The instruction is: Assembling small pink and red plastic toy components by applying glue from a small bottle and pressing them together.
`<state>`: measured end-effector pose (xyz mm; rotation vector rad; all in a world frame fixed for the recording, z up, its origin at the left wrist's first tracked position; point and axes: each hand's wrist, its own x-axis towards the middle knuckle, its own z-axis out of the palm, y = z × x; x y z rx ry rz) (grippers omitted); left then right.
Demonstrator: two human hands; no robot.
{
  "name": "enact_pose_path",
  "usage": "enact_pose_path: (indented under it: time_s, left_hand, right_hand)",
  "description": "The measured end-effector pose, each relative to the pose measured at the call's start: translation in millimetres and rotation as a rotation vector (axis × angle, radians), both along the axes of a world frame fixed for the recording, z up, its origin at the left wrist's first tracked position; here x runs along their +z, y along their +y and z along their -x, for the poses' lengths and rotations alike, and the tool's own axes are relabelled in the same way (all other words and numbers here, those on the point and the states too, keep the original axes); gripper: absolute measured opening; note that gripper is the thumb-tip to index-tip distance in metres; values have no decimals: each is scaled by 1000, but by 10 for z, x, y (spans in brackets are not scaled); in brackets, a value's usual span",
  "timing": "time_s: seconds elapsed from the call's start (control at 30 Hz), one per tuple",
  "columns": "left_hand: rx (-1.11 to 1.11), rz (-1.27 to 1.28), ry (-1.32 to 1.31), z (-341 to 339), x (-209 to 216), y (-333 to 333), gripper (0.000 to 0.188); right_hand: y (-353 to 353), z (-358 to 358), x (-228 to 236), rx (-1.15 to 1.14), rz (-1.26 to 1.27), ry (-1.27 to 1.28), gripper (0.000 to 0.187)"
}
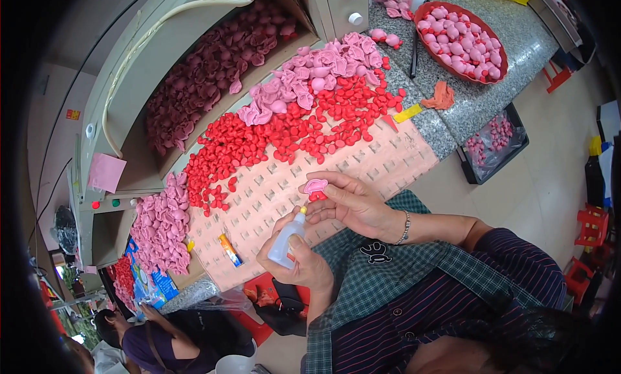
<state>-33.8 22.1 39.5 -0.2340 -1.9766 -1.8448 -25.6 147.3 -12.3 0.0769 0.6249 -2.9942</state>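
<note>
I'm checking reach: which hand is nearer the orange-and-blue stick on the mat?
Left: the left hand, holding a bottle, is right of the stick; the right hand, holding a pink piece, is farther right and higher in the picture.

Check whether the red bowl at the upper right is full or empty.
Full: pink-and-red pieces crowd the red bowl nearly to its rim.
</note>
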Motion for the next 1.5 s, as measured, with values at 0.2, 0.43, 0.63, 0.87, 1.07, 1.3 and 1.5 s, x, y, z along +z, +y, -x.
enact_pose_path:
  time_s: [0.2, 0.43, 0.63, 0.87, 1.07, 1.3, 1.5]
  left_hand:
    - [-12, 10, 26, 5, -4, 11, 25]
    - [-36, 28, 42, 1, -7, 7, 24]
    - [-51, 33, 39, 0, 18, 17, 22]
    - [-39, 26, 22, 15, 30, 29, 21]
    - [-35, -22, 29, 14, 28, 28, 20]
    - [-23, 42, 11, -10, 34, 1, 20]
    - [-48, 15, 19, -30, 49, 18, 20]
  right_hand:
    - [-9, -12, 28, 2, -32, -19, 40]
    - [-11, -19, 50, -4, -33, -8, 41]
    - [-15, -19, 40, -7, -23, -18, 40]
    - [-11, -4, 75, -13, -23, -17, 40]
    - [-21, -9, 68, -24, -15, -3, 39]
    - [-36, -33, 54, -13, -37, -20, 40]
    - [-17, -38, 32, 1, 24, -29, 40]
